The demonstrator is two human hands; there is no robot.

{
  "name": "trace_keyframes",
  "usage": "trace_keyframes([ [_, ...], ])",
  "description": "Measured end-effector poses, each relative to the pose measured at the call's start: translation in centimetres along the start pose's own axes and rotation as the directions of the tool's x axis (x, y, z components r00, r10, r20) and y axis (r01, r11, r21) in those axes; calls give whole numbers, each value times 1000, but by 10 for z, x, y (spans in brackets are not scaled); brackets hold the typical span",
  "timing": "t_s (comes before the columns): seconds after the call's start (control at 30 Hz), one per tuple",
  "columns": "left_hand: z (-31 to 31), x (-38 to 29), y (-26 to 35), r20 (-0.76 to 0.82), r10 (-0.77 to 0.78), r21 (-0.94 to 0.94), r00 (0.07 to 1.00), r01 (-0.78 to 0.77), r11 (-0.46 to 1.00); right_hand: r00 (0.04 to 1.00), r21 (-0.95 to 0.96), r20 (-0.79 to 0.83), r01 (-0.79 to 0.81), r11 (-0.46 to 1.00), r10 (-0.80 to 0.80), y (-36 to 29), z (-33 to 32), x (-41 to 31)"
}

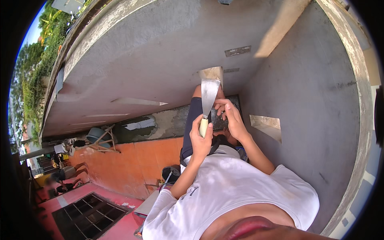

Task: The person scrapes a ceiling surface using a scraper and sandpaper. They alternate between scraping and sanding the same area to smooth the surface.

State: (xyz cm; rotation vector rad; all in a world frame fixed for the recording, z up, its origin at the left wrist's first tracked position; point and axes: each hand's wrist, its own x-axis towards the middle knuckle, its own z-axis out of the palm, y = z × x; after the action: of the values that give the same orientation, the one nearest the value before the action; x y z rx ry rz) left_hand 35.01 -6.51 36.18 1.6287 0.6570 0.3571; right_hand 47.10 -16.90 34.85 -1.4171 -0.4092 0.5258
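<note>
My left hand [202, 135] grips the pale yellow-green handle of a metal putty knife [209, 96], its wide blade pointing away from me. The blade stands out in front of a recess [211, 73] in the grey plastered wall [168, 60]. Beside the blade, my right hand [232, 117] has bent, loosely spread fingers and no object visible in it; whether its fingertips touch the blade's edge I cannot tell. Below both hands are my dark shorts and white shirt.
Another grey wall [309, 81] with a recess [274, 126] rises at the right. A dark bucket [171, 174] stands near my left elbow. Farther left are a wooden trestle [105, 141], a grey-blue tub [97, 135], standing water [136, 127] and a person [67, 174].
</note>
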Motion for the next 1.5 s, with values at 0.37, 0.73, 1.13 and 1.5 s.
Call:
trace_keyframes([
  [0.37, 51, 70, 71, 75, 534, -79, 842, -529, 845, 964, 318, -104, 265, 910, -245, -107, 5, 75],
  [0.73, 14, 103, 109, 311, 405, -108, 860, -391, 914, 913, 260, -371, 276, 925, -168, -128, 30, 99],
  [1.13, -27, 82, 92, 23, 281, -204, 959, -271, 941, 982, 294, -103, 181, 939, -157, -129, 88, 109],
  [1.5, -14, 66, 89, -4, 294, -200, 956, -289, 936, 981, 399, 36, 161, 903, -191, -130, 85, 108],
])
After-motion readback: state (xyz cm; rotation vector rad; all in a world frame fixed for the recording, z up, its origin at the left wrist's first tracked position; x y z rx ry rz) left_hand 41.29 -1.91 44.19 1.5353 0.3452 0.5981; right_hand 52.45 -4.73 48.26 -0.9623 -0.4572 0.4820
